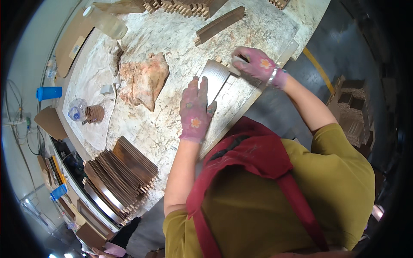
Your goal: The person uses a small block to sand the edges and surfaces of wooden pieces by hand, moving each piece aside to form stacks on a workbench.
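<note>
My left hand [195,114], in a pink-purple glove with a flower print, lies with fingers stretched over a brown wooden slat [216,74]. The slat's top is shiny, and it rests flat near the table edge closest to me. At its far right end is my right hand [258,65], gloved alike, with its fingers curled closed. A small pale piece shows under those fingers, slightly blurred; I cannot make out what it is. Past the slat, a separate dark slat [220,26] with pegs on its end lies on the table.
A stack of dark pegged slats [122,172] fills the table's left corner. More slats [185,7] lie at the far edge. A stained cloth [146,79], a plastic jug [105,22] and a clear bottle [77,109] are on the table [172,47]. Boxed slats [353,114] stand on the floor at right.
</note>
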{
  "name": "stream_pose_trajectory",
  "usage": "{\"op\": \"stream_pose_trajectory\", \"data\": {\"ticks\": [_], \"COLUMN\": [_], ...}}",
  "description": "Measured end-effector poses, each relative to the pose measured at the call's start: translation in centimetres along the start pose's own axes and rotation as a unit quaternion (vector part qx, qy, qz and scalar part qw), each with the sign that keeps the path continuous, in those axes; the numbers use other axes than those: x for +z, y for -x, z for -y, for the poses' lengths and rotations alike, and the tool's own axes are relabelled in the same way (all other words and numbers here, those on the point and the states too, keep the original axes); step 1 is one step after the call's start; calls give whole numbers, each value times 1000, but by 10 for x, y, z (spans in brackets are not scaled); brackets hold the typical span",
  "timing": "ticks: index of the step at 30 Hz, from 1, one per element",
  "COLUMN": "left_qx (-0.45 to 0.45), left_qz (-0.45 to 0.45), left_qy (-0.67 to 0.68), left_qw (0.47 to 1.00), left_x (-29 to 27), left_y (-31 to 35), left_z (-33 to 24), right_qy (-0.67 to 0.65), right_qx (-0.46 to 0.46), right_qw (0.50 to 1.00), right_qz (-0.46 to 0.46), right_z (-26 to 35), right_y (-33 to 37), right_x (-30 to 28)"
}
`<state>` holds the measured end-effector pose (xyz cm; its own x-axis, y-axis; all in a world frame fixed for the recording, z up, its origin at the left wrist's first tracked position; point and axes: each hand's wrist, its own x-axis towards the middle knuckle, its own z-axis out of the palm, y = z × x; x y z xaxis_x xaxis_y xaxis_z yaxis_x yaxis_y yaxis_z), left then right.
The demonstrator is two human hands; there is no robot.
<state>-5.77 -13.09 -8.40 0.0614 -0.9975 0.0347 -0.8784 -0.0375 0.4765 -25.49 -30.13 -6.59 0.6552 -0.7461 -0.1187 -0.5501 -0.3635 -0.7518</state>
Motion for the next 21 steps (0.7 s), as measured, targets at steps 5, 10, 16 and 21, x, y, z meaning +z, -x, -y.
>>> {"op": "stream_pose_trajectory", "data": {"ticks": [5,10,16,21], "left_qx": [75,58,10,-30], "left_qz": [-93,-106,-185,-175], "left_qy": [-111,-138,-100,-104], "left_qw": [987,983,978,979], "left_x": [34,62,82,85], "left_y": [7,15,27,29], "left_z": [-13,-20,-21,-27], "right_qy": [-68,-133,70,141], "right_qx": [-1,-55,-441,-455], "right_qw": [997,962,835,781], "right_qz": [22,230,322,405], "right_z": [18,97,111,117], "right_y": [-2,-26,-50,-56], "right_x": [-19,28,102,106]}}
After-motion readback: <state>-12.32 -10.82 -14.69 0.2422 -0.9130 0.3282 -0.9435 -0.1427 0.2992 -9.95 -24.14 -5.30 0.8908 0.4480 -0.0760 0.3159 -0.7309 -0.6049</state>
